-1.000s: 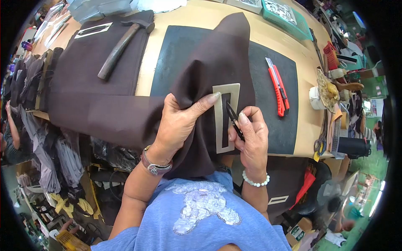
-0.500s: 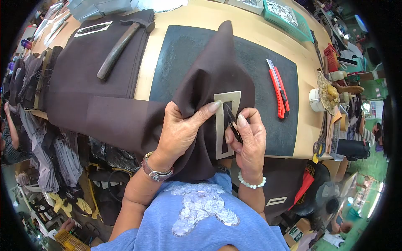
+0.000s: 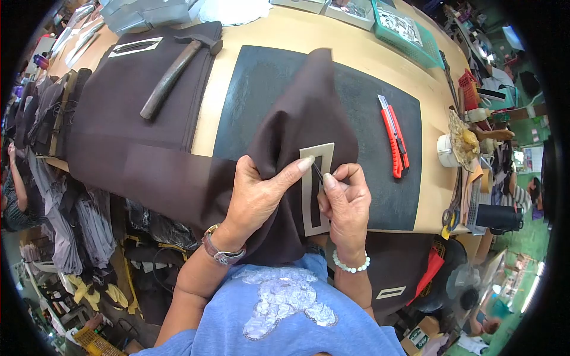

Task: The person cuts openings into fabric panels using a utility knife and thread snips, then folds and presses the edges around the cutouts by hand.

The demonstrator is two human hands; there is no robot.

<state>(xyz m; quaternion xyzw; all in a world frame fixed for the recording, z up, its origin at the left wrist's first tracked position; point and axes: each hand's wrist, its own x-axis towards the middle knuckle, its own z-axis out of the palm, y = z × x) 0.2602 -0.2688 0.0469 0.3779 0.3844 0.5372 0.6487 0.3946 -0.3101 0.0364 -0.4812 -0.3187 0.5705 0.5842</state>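
Dark brown fabric (image 3: pixel 309 113) is bunched up in front of me, with a pale rectangular frame (image 3: pixel 307 202) on it around a dark slot. My left hand (image 3: pixel 261 193) grips the fabric, its thumb pressed on the upper left part of the frame. A small black tool (image 3: pixel 317 172) is pinched in my right hand (image 3: pixel 347 207), its tip at the upper part of the slot. Most of the tool is hidden by my fingers. A red box cutter (image 3: pixel 395 142) with its blade out lies on the dark mat (image 3: pixel 380 207), right of the fabric.
On the left, a hammer (image 3: pixel 172 77) rests on stacked brown fabric (image 3: pixel 119 89). A green basket (image 3: pixel 409 35) of small pieces stands at the back right. Near the right edge are a white pot (image 3: pixel 446 151) and scissors (image 3: pixel 450 219). Part of another person (image 3: pixel 18 184) shows far left.
The fabric's raised peak has dropped lower, and the frame has shifted down slightly. My right hand has moved a little left and down, and less of the black tool shows.
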